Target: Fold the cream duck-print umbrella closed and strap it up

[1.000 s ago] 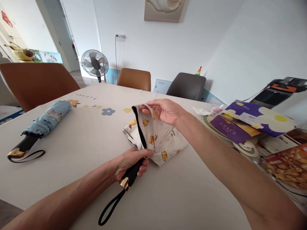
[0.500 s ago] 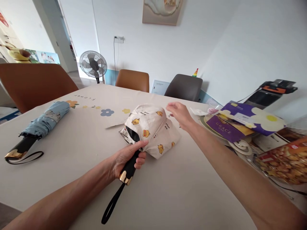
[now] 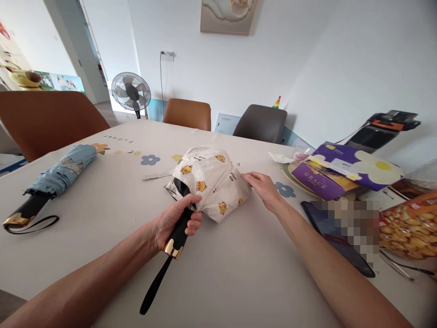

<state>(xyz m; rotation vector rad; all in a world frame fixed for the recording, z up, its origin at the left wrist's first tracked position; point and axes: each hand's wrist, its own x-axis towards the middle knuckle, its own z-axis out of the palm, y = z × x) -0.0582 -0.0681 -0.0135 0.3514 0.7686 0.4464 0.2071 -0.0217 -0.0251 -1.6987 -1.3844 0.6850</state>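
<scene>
A white umbrella (image 3: 211,175) with yellow cartoon chicks lies loosely folded on the table, its canopy bunched and its closing strap stretched out to the left. My left hand (image 3: 179,218) is wrapped round the top of its black handle, whose end is gold with a black wrist loop hanging toward me. At the canopy's right edge, my right hand (image 3: 262,187) pinches a fold of the fabric between thumb and fingers. To the left lies a rolled light-blue umbrella (image 3: 64,171) with a similar black and gold handle.
The table (image 3: 112,259) has a pale cloth with printed flowers. At its right are a purple box (image 3: 317,177), a dark tablet (image 3: 334,237) beside my forearm and a snack packet (image 3: 409,228). Chairs (image 3: 187,114) and a fan (image 3: 131,91) stand beyond the table.
My right hand let go of the lifted canopy fold, which dropped over toward the left, then came down onto the canopy's right edge. My left hand has kept its hold on the handle.
</scene>
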